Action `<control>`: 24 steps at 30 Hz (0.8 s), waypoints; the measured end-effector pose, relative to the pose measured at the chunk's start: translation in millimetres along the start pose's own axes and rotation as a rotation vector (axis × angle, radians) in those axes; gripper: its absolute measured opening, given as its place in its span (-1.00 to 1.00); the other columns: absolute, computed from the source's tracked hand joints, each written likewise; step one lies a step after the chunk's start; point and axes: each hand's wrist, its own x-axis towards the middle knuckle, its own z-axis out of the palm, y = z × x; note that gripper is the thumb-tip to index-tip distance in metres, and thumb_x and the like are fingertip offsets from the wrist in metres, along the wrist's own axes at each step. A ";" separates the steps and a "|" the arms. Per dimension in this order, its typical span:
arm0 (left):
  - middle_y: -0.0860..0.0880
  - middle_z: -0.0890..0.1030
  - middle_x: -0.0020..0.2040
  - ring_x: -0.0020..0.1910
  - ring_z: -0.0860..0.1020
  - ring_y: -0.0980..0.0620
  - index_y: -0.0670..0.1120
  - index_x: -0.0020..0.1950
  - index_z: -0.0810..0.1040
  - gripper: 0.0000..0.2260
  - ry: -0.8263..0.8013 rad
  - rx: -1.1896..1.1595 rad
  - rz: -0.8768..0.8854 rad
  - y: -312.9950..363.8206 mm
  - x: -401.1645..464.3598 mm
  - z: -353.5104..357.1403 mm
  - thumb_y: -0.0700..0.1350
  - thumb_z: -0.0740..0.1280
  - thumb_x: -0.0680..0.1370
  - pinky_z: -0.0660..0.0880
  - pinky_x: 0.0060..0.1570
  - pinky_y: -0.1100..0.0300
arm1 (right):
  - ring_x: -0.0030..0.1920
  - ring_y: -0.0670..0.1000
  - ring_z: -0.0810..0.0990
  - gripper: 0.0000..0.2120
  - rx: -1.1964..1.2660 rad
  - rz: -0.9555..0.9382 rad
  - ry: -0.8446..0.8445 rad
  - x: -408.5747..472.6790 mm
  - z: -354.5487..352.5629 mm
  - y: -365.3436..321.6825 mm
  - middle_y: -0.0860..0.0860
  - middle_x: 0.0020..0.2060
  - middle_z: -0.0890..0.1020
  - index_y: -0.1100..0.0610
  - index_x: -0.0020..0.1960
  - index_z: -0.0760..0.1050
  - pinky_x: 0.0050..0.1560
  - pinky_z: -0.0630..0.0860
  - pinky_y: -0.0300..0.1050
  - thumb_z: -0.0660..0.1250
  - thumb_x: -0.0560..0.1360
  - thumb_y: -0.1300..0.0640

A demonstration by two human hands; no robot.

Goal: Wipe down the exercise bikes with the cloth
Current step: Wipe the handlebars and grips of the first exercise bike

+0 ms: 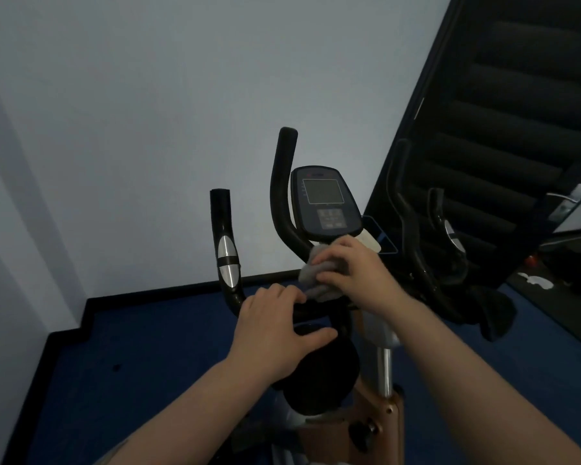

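bare forearms — no sleeves, unadorned hands

– What do we see down low?
– We see a blue carpet floor (148, 364). Our exercise bike (379, 411) stands on it, with a black strip (168, 290) running where the floor meets the wall.

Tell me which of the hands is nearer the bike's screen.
Right. The right hand presses the cloth just below the screen; the left hand rests lower, on the handlebar.

Our right hand (353, 266) on the cloth (319, 280) below the console (326, 203), left hand (275, 327) nearer us — handlebar (227, 250) to its left.
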 end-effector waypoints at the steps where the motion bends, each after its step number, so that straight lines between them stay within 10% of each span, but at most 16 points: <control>1: 0.21 0.42 0.08 0.06 0.34 0.18 0.17 0.22 0.42 -0.41 -0.002 -0.003 -0.003 -0.7 0.1 0.4 0.47 0.26 0.32 0.32 0.14 0.18 | 0.04 -0.12 0.50 -0.80 0.003 0.022 -0.036 6.1 -7.8 -0.6 -0.09 -0.02 0.49 -0.04 0.00 0.63 0.11 0.41 -0.20 0.49 0.42 0.18; 7: 0.19 0.41 0.06 0.03 0.35 0.16 0.14 0.20 0.45 -0.39 -0.022 -0.003 -0.018 -2.3 1.6 0.3 0.48 0.24 0.29 0.30 0.06 0.20 | 0.13 -0.01 0.50 -0.73 0.087 0.117 0.207 36.3 19.2 -24.6 0.04 0.11 0.54 0.05 0.21 0.59 0.19 0.42 -0.15 0.38 0.52 0.17; 13: 0.17 0.43 0.09 0.07 0.36 0.15 0.15 0.17 0.47 -0.44 -0.037 -0.009 -0.019 -3.6 4.4 -1.2 0.45 0.29 0.32 0.34 0.15 0.15 | 0.02 -0.10 0.60 -0.71 -0.024 0.163 0.001 8.5 -19.0 6.0 -0.14 -0.11 0.63 -0.07 0.13 0.65 -0.02 0.41 -0.33 0.49 0.43 0.15; 21: 0.20 0.44 0.03 0.02 0.35 0.16 0.16 0.14 0.50 -0.44 0.012 -0.028 -0.025 -6.2 7.1 4.5 0.48 0.20 0.31 0.28 0.07 0.17 | 0.00 -0.16 0.54 -0.79 0.190 0.139 0.284 -10.6 26.5 2.0 -0.04 0.01 0.60 0.00 0.10 0.63 0.01 0.39 -0.46 0.44 0.47 0.15; 24: 0.19 0.42 0.03 0.06 0.36 0.14 0.20 0.12 0.48 -0.44 -0.003 0.004 -0.033 -4.9 9.8 4.2 0.50 0.16 0.30 0.24 0.09 0.15 | 0.02 -0.14 0.58 -0.76 0.100 0.152 0.121 -15.3 2.3 11.2 -0.10 -0.05 0.64 -0.05 0.09 0.65 0.03 0.47 -0.31 0.46 0.44 0.14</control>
